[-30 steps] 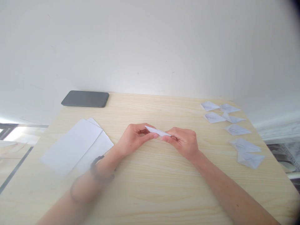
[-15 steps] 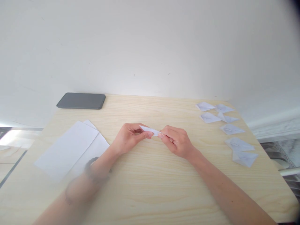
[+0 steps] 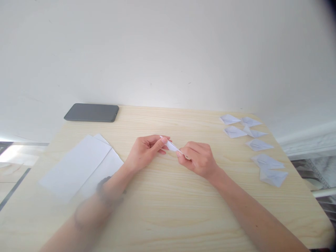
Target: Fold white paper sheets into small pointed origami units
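A small folded white paper piece (image 3: pixel 171 145) is held between both hands just above the middle of the light wooden table (image 3: pixel 168 210). My left hand (image 3: pixel 145 150) pinches its left end with fingertips pressed together. My right hand (image 3: pixel 197 159) is curled round its right end, which is partly hidden in the fingers. A dark band sits on my left wrist.
White paper sheets (image 3: pixel 78 166) lie overlapped at the left. A dark phone (image 3: pixel 91 112) lies flat at the table's back left edge. Several folded white paper shapes (image 3: pixel 256 144) are spread along the right side. A white wall stands behind the table.
The paper piece has tilted, its left end lifted a little. My left fingers have shifted upward on it. Both hands stay in much the same place.
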